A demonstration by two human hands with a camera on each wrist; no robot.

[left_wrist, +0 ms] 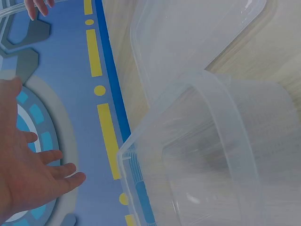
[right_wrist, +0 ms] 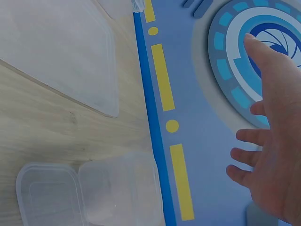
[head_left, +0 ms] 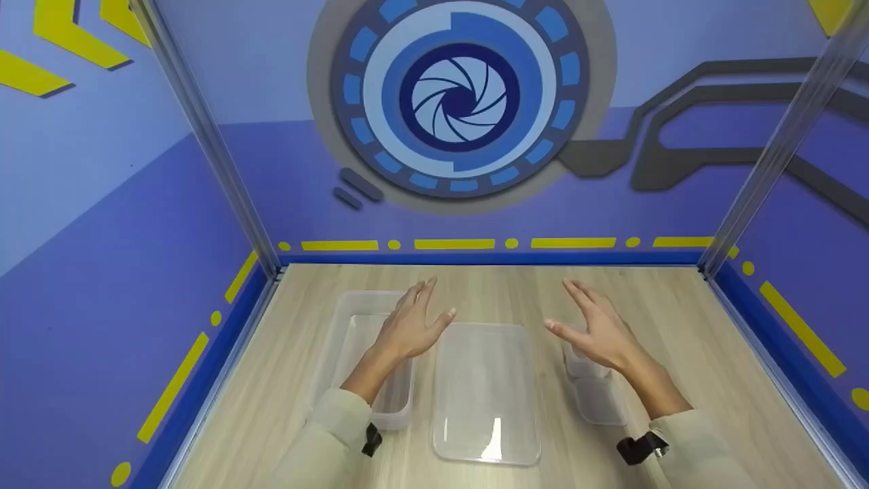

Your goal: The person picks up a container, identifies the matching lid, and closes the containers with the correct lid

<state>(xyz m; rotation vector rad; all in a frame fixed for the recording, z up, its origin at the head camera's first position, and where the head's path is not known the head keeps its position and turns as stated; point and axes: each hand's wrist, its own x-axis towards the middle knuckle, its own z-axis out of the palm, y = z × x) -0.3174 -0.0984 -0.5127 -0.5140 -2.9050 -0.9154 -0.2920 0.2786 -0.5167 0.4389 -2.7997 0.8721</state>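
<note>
My left hand (head_left: 409, 324) hovers over a large clear plastic container (head_left: 397, 421), fingers extended and holding nothing. The container is open at the top, as the left wrist view shows by its rim (left_wrist: 230, 127). Flat on the table beside it, between the two hands, lies a large clear lid (head_left: 485, 394). My right hand (head_left: 601, 333), also holding nothing, is raised above a small clear container (head_left: 585, 367), partly hidden by that hand in the head view. A small square lid (head_left: 601, 402) lies right against it. In the right wrist view the small container (right_wrist: 120, 190) and small lid (right_wrist: 49, 195) sit side by side.
The wooden tabletop (head_left: 665, 312) is bounded by blue and purple printed walls (head_left: 475, 231) at the back and both sides. Metal posts (head_left: 244, 197) stand at its rear corners. A black wrist strap (head_left: 641, 448) shows at the right sleeve.
</note>
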